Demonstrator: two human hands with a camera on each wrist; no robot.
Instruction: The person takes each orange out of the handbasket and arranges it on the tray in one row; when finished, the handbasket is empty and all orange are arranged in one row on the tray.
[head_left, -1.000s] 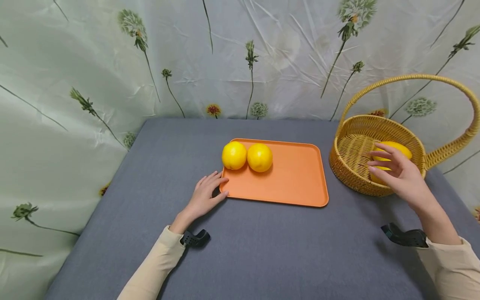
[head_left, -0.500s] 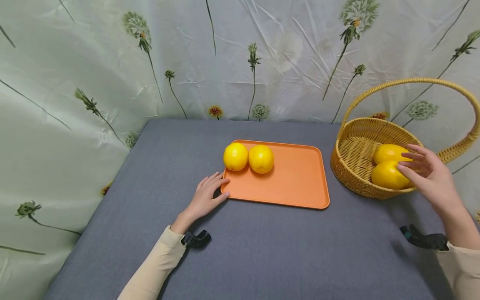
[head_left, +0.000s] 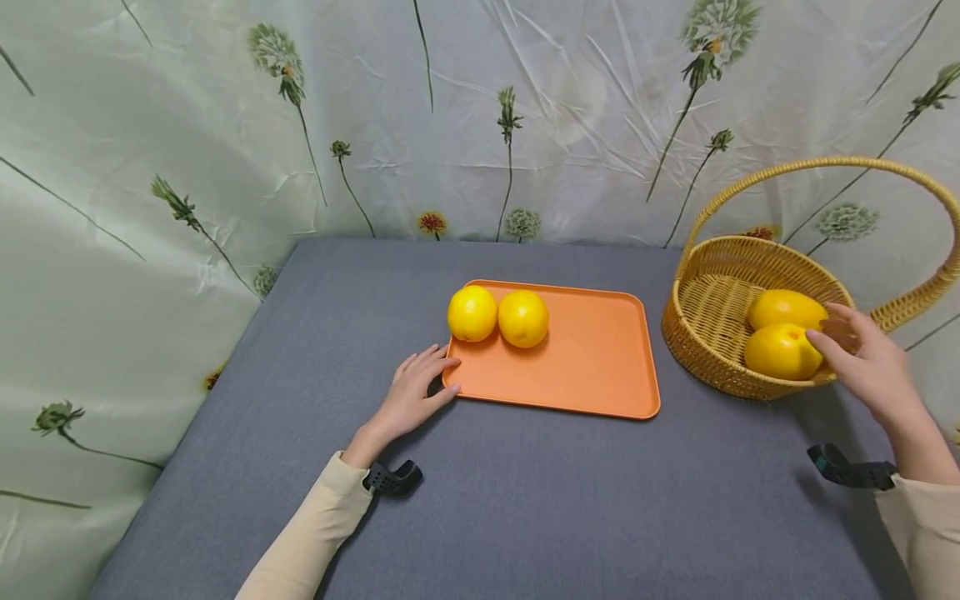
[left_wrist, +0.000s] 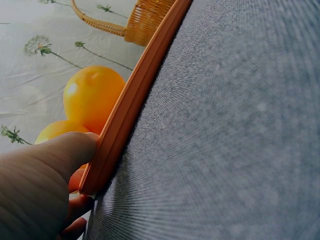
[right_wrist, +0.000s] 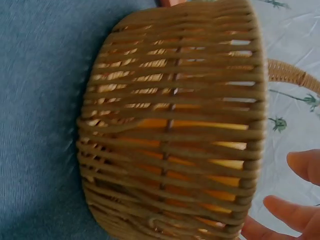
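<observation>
Two round yellow fruits that look like oranges, a left one (head_left: 472,313) and a right one (head_left: 523,318), sit side by side at the left end of the orange tray (head_left: 592,367). My left hand (head_left: 412,390) rests at the tray's front left corner, thumb and index fingertip touching the rim. At the right, the wicker basket (head_left: 697,367) holds two more yellow fruits, a rear one (head_left: 786,309) and a front one (head_left: 782,352). My right hand (head_left: 870,358) is over the basket's right rim beside them, fingers loosely bent, thumb near the front fruit. Whether it touches that fruit I cannot tell.
The basket's tall handle (head_left: 810,163) arches over its opening. A grey cloth (head_left: 525,492) covers the table. Behind hangs a pale curtain (head_left: 420,150) with a dandelion print. Each wrist wears a black device, the left one (head_left: 393,477) lying low over the cloth.
My right hand has moved right from above the basket's fruits to its right rim, then lowered slightly, uncovering both fruits. The left hand stays at the tray corner. The head view has shifted a little.
</observation>
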